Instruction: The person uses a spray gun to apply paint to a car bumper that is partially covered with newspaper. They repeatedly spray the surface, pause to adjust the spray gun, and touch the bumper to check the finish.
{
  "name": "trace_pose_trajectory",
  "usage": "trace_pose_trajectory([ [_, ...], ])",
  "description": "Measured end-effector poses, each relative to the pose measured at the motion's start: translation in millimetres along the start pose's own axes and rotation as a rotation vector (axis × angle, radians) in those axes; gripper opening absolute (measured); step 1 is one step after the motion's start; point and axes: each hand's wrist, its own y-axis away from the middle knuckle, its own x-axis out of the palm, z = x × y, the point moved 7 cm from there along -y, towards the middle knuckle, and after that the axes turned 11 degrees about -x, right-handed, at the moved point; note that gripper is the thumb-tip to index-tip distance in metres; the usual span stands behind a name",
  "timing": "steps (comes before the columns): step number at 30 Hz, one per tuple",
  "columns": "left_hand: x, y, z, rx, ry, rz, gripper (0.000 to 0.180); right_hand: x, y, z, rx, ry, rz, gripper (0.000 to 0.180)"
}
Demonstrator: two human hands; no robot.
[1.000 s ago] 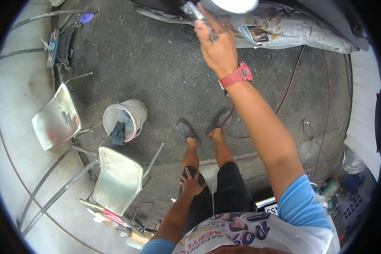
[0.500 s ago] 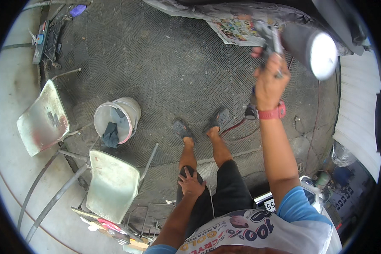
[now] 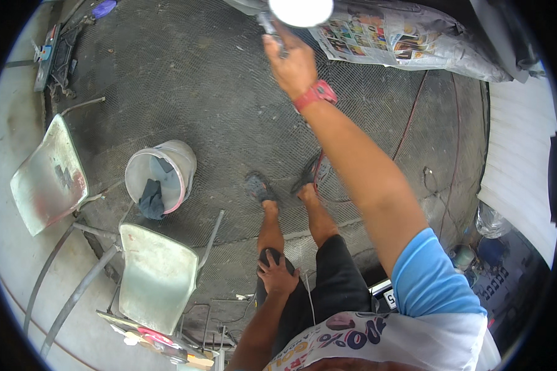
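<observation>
My right hand [image 3: 294, 69], with a red watch at its wrist, stretches far ahead to the top of the view. Its fingers are wrapped around a metal spray gun [image 3: 267, 23], partly hidden by the hand. A round cup with a bright white top [image 3: 301, 7] sits at the gun and is cut off by the upper edge. Beyond and to the right, newspaper sheets [image 3: 377, 36] cover a large dark form. My left hand [image 3: 278, 276] lies on my left knee with its fingers spread and holds nothing.
A white bucket [image 3: 188, 162] with a dark cloth [image 3: 151, 199] over its rim stands on the left. Two worn pale chairs [image 3: 158, 272] are near it. A red hose [image 3: 411, 111] runs across the textured floor mat [image 3: 216, 80]. White sheeting [image 3: 518, 142] hangs at the right.
My right hand has swept left and farther ahead with the spray gun, uncovering more of the newspaper. My left hand stays on the knee. The view has shifted slightly.
</observation>
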Motion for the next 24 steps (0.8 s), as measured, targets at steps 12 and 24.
trace_pose_trajectory([
  [12,-10.6,5.0,-5.9,0.014,-0.053,0.011,0.091,-83.0,49.7,-66.6,0.071,0.285,0.124,0.045],
  [24,-23.4,1.0,-9.7,0.019,-0.144,-0.028,0.091,-216.1,135.4,-70.6,-0.112,0.256,-0.095,0.060],
])
